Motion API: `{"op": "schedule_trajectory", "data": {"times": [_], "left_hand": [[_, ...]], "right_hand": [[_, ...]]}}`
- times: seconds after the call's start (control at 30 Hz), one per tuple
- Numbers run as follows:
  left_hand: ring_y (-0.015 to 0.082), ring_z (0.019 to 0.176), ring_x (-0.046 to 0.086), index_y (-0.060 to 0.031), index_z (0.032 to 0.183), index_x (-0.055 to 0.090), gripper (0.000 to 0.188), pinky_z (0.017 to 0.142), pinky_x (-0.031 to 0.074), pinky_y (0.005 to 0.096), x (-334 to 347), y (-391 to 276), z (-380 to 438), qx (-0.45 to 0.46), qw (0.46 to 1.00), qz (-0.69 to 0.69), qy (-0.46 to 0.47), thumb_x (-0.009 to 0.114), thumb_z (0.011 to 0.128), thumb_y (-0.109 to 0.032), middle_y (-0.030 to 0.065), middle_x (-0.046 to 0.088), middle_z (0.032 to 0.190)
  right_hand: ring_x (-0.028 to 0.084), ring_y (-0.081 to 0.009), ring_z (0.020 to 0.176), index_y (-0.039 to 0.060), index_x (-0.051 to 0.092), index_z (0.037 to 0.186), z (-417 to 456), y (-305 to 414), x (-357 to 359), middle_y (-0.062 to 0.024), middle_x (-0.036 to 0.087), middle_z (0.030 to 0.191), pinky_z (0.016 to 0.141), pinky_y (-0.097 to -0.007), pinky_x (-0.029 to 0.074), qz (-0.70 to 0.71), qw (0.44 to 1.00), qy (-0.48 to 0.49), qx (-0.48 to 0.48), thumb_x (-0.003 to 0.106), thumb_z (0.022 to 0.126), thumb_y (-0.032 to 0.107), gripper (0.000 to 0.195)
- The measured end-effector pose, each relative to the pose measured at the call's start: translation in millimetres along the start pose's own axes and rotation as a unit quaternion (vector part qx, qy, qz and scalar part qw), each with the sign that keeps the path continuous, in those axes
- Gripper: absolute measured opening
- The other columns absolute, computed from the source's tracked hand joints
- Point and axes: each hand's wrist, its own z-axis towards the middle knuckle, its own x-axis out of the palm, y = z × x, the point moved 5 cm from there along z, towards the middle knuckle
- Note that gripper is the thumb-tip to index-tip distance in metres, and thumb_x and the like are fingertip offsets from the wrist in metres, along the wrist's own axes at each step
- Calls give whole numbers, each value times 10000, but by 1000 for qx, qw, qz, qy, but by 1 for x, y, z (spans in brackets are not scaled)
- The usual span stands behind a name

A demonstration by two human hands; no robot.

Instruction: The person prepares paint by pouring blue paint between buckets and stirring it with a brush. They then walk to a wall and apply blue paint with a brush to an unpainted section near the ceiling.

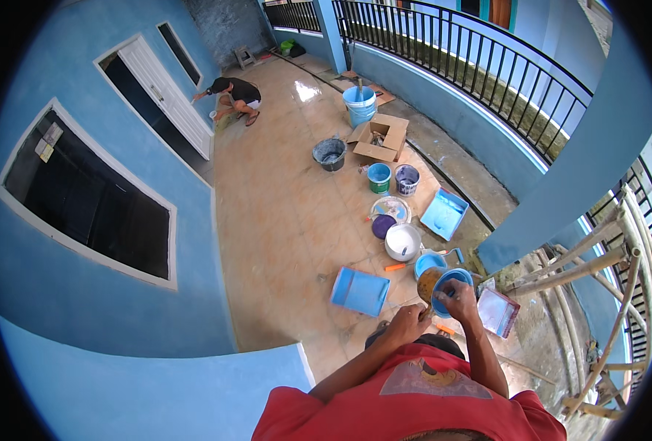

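Observation:
Low in front of me, my left hand (408,324) is closed on the handle of a brown dipper (427,282), whose cup is at the side of a blue-coated bucket (460,278). My right hand (458,299) reaches over that bucket's opening, fingers bent at its inner wall; whether it grips the rim or something inside is hidden. Just beyond stands a tub of blue paint (429,261), partly covered by the dipper. A blue paint tray (360,291) lies to the left, and a tray with pale paint (496,312) to the right. A white bucket (403,242) holds white paint.
A person (239,99) squats near the white door (163,96). Farther off stand a cardboard box (394,129), a black bucket (330,154) and a tall blue-stained bucket (360,110). Another blue tray (445,214) lies right. Bamboo scaffolding (596,264) and a blue pillar (557,187) flank the right side.

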Motion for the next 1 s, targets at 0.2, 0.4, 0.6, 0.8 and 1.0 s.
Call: {"op": "schedule_trajectory", "data": {"times": [0.2,0.4,0.6,0.8,1.0], "left_hand": [[453,772,674,50,887,640,283,705,513,506,-6,4,2,0,1000,-4,-24,713,892,-223,275,677,806],[430,739,679,51,892,635,271,677,516,481,-6,10,-1,-13,999,-14,-34,708,893,-209,262,671,781],[415,712,668,47,871,617,266,662,505,480,-14,7,0,-5,999,-9,-41,701,891,-205,246,652,758],[451,768,679,42,896,638,281,713,527,513,-10,15,-5,-20,998,-16,-49,689,899,-235,275,666,788],[470,853,695,48,943,662,292,772,548,519,-10,15,-11,-42,999,6,-12,698,893,-238,294,692,874]], "right_hand": [[759,-311,829,22,774,1010,2,6,4,-177,773,895,773,-424,580,71,997,-22,-12,856,818,245,306],[754,-355,869,37,749,1122,3,14,-3,-172,749,1056,773,-446,589,0,992,-111,-67,812,843,189,325],[746,-382,894,76,716,1201,-5,22,-6,-158,699,1177,725,-469,606,-152,962,-187,-127,743,881,136,326],[742,-396,864,116,709,1204,3,23,-10,-134,702,1120,695,-485,597,-190,959,-176,-116,707,914,155,292],[713,-436,860,98,711,1078,12,6,-5,-142,684,1069,720,-546,563,-148,971,-158,-100,739,881,182,216]]}}
